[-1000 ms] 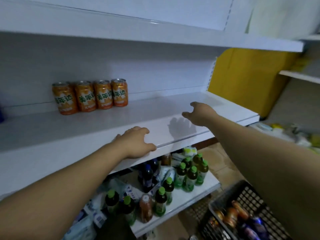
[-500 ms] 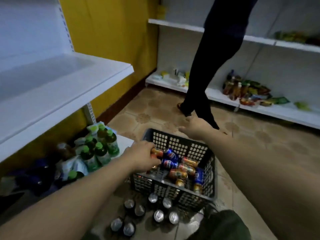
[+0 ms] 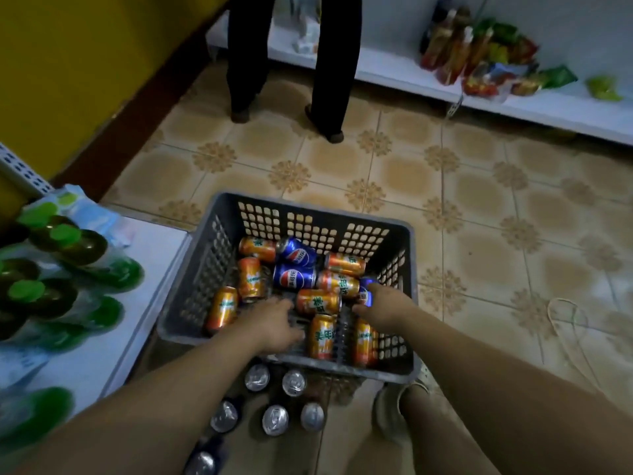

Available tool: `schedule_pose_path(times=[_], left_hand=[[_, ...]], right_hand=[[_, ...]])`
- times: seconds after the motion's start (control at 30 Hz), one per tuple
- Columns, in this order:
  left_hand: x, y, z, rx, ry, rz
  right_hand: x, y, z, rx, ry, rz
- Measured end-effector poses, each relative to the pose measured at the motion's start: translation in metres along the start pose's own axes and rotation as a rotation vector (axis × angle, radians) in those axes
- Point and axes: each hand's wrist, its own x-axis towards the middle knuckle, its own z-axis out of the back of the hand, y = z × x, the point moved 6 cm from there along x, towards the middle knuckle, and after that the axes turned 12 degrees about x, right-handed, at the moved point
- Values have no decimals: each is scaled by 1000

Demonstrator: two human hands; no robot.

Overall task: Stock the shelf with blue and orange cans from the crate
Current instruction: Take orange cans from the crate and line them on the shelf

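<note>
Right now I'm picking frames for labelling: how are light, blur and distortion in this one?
Head view: dim, warm light; the crate and its orange cans read fairly sharp; the green-capped bottles at left smear; wide-angle bending curves the floor tiles; both forearms loom large at the bottom edge.

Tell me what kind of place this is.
Most likely a small grocery shop. White shelving holds bagged snacks, green-capped bottles fill a low shelf, and a grey crate of soda cans sits on the tiled floor.
</note>
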Motion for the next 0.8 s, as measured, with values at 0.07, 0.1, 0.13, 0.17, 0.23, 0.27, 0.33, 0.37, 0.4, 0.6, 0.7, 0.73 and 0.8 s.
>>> schedule_pose_path(times=[0.07, 0.1, 0.13, 0.17, 0.23, 0.27, 0.33, 0.37, 0.4, 0.6, 0.7, 0.73, 0.8], left_hand=[[34, 0, -9, -11, 19, -9], [50, 1, -12, -27, 28, -12], [66, 3, -16, -48, 38, -10], [81, 5, -20, -65, 45, -4], [111, 10, -30, -92, 53, 6], [125, 14, -35, -105, 59, 11], [151, 19, -45, -146, 64, 15], [165, 24, -53, -172, 75, 21], [174, 27, -59, -187, 79, 24], [199, 44, -87, -237, 109, 25], [192, 48, -88, -274, 124, 47], [188, 48, -84, -286, 116, 50], [176, 45, -72, -313, 88, 40]], right_hand=[[31, -10, -10, 16, 32, -27], [48, -14, -15, 36, 41, -37], [65, -18, -22, 70, 49, -49], [82, -21, -30, 104, 57, -59], [115, -27, -46, 142, 73, -69], [131, -29, -54, 155, 81, -70], [161, -31, -71, 173, 95, -60], [177, -32, -83, 167, 114, -55], [187, -34, -93, 152, 131, -47], [211, -29, -120, -12, 23, 69], [205, -19, -114, -2, 1, 128], [200, -14, -107, 55, -10, 134], [183, -3, -90, 191, -57, 150]])
